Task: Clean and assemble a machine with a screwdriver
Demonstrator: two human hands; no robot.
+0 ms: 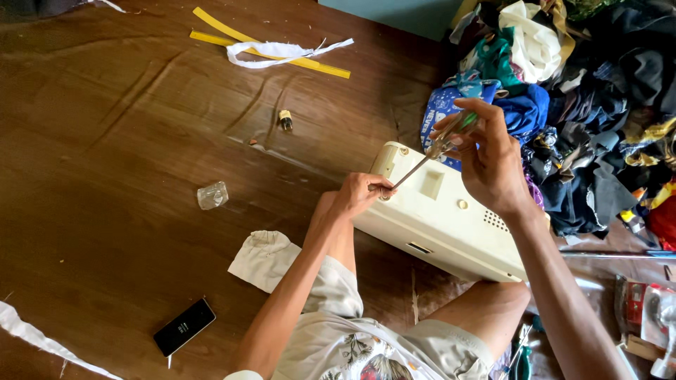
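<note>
Screwdriver [429, 153] sits between both hands, over the near-left corner of a cream machine housing [451, 218] that lies on the wooden floor [105, 176]. Long axis runs diagonally: clear handle up and right, metal shaft down and left, tip at the housing's edge. Right hand [486, 158] is closed around the handle, above the housing, fingers curled on the upper end. Left hand [362, 191] is pinched narrow at the tip end, fingertips touching the shaft where it meets the housing corner; left hand is the nearer one to the contact point. Can't tell what the tip sits in, fingers cover it.

Housing rests against the person's bent legs, light shorts visible below. Heap of fabric scraps [584, 105] just beyond and right of the housing. On the floor to the left: small clear plastic piece [213, 195], small dark bottle [285, 120] further out, white cloth [264, 259] beside the knee, black phone [184, 327] near the bottom. Yellow strips [211, 32] with a white rag strip [282, 51] across them at the far side, well apart from the hands.
</note>
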